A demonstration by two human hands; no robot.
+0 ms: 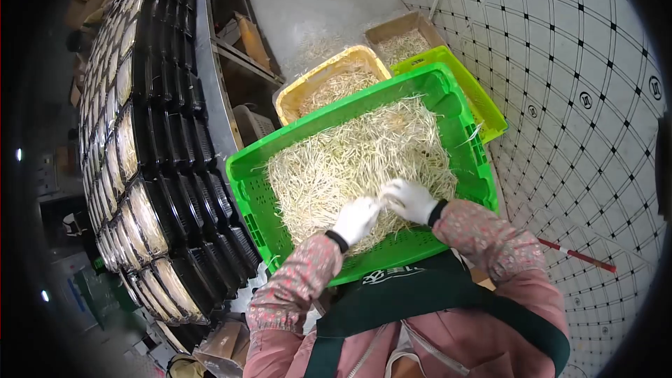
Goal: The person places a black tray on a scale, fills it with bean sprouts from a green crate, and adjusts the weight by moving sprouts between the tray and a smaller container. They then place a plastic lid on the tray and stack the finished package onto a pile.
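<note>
A large green plastic crate (245, 208) holds a broad heap of thin, pale sprout-like strands (350, 161). Both hands wear white gloves and meet over the near part of the heap. My left hand (357, 220) has its fingers closed at the strands. Just to its right, my right hand (408, 200) has its fingers pinched together, close against the left one. What lies between the fingertips is too small to make out.
Stacked black trays (182, 168) with pale contents stand on the left beside a metal table edge (218, 98). Beyond the crate are a yellow tub (283, 106), a cardboard box (424, 26) and a yellow-green crate (493, 116). A patterned wall sheet (560, 98) hangs right.
</note>
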